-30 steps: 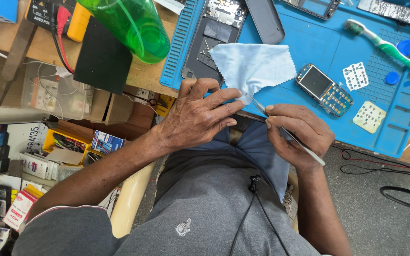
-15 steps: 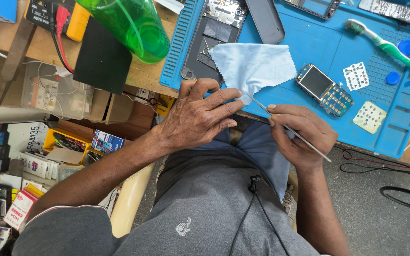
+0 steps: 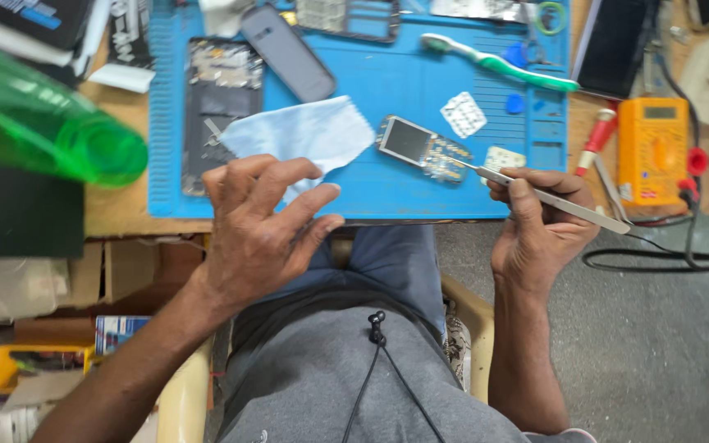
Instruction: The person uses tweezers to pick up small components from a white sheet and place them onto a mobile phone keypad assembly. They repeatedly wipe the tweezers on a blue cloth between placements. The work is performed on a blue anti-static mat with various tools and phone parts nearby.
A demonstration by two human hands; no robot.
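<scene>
Tweezers, thin silver metal point(image 3: 553, 197), pinched between thumb and fingers point(image 3: 527, 190) of the right hand point(image 3: 540, 231), right of centre frame. Long axis runs from lower right up to upper left; tip sits at, probably touching, the lower right end of the small opened keypad phone with dark screen point(image 3: 420, 148). Phone lies just up-left of that hand, on the blue silicone repair mat point(image 3: 387, 82), its own long axis roughly in line with the tweezers. Right hand is clearly the nearer one.

Left hand point(image 3: 260, 234) centre-left, fingers spread and loose, holding nothing; fingertips rest at the lower edge of the pale blue cleaning cloth point(image 3: 301, 133), which lies flat on the mat just left of the phone.

Further out: green-and-white toothbrush point(image 3: 498, 63) upper mat, two small white keypad membranes point(image 3: 464, 113) right of phone, dark phone back shell point(image 3: 287, 51) top centre, orange multimeter point(image 3: 652, 152) on the wooden surface point(image 3: 125, 213) at right, translucent green plastic bottle point(image 3: 51, 135) far left.
</scene>
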